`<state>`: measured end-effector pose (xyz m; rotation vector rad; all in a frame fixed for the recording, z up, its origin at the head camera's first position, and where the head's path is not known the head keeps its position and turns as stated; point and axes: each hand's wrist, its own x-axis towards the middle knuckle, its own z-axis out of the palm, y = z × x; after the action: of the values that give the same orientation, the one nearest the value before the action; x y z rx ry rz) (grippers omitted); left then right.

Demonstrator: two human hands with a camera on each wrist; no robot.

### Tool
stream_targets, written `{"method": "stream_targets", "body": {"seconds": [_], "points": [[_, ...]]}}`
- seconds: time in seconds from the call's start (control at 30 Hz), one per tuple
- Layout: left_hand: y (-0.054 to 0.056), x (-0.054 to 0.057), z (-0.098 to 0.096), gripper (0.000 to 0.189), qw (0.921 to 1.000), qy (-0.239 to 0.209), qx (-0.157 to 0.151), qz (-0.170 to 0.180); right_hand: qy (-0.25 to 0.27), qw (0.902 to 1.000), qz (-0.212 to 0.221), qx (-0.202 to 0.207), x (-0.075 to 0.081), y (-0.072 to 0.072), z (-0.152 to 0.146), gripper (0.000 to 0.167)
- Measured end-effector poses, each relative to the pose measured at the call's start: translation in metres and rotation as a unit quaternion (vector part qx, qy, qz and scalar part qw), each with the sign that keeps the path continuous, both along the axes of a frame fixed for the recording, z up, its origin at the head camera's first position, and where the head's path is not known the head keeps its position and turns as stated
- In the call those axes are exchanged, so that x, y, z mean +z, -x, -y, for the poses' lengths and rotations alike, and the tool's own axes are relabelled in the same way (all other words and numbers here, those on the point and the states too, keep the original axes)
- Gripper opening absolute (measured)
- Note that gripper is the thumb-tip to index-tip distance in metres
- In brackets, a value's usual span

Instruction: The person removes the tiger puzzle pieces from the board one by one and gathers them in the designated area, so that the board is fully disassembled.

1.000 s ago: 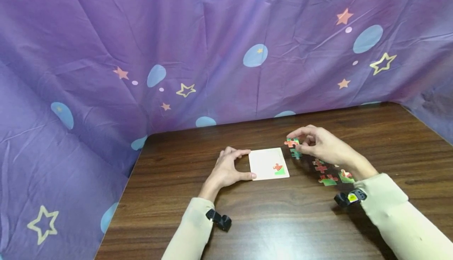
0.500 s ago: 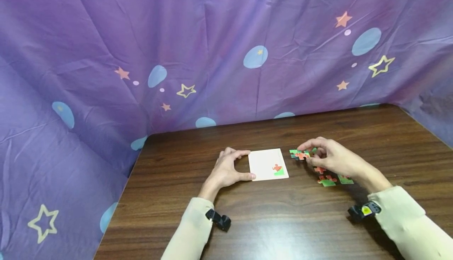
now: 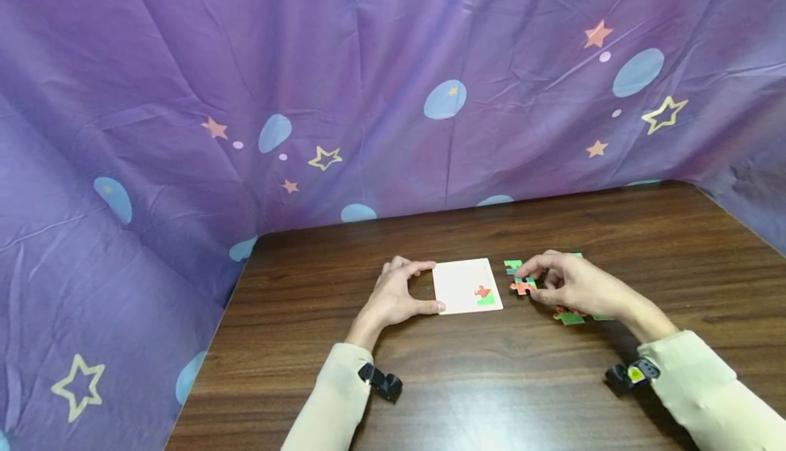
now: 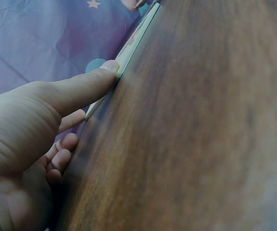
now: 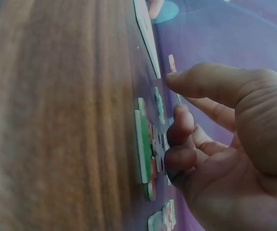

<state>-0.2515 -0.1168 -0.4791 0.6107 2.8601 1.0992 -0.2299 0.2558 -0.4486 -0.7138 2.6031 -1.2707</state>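
Note:
My left hand (image 3: 393,294) holds the white square puzzle board (image 3: 457,287) at its left side, thumb at the near corner and index finger at the far one. One red and green puzzle piece (image 3: 484,295) lies in the board's near right corner. My right hand (image 3: 577,284) pinches another red and green puzzle piece (image 3: 522,287) between thumb and fingers. In the right wrist view, this held piece (image 5: 172,63) stands nearly edge-on, above the table surface. Loose pieces lie under and around the right hand, which partly hides them.
A green loose piece (image 3: 512,267) lies between board and right hand. Another red and green piece (image 3: 571,316) is nearer the front edge. The brown wooden table (image 3: 417,376) meets a purple curtain (image 3: 393,96) at the back and left.
My right hand has moved right and towards the front with its piece, turning it slightly and uncovering the green loose piece. The left hand and board have stayed put.

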Motion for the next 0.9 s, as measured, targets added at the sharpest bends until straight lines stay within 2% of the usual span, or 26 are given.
{"method": "stream_targets", "body": {"seconds": [0.27, 0.53, 0.73, 0.9], "points": [[0.004, -0.007, -0.001, 0.085, 1.0, -0.001, 0.005, 0.009, -0.013, 0.9996, -0.027, 0.0, -0.005, -0.001, 0.003, 0.032], [0.0, 0.001, 0.0, 0.085, 0.9999, -0.003, 0.003, 0.009, -0.018, 0.9988, -0.045, 0.003, -0.008, 0.001, 0.003, 0.034], [-0.001, 0.005, -0.001, 0.085, 0.9999, 0.005, 0.004, 0.013, -0.028, 0.9993, -0.026, 0.004, -0.008, 0.003, 0.002, 0.031], [-0.003, 0.007, -0.002, 0.086, 0.9998, 0.006, 0.003, 0.02, -0.038, 0.9988, -0.031, -0.003, -0.009, 0.001, 0.0, 0.034]]}}
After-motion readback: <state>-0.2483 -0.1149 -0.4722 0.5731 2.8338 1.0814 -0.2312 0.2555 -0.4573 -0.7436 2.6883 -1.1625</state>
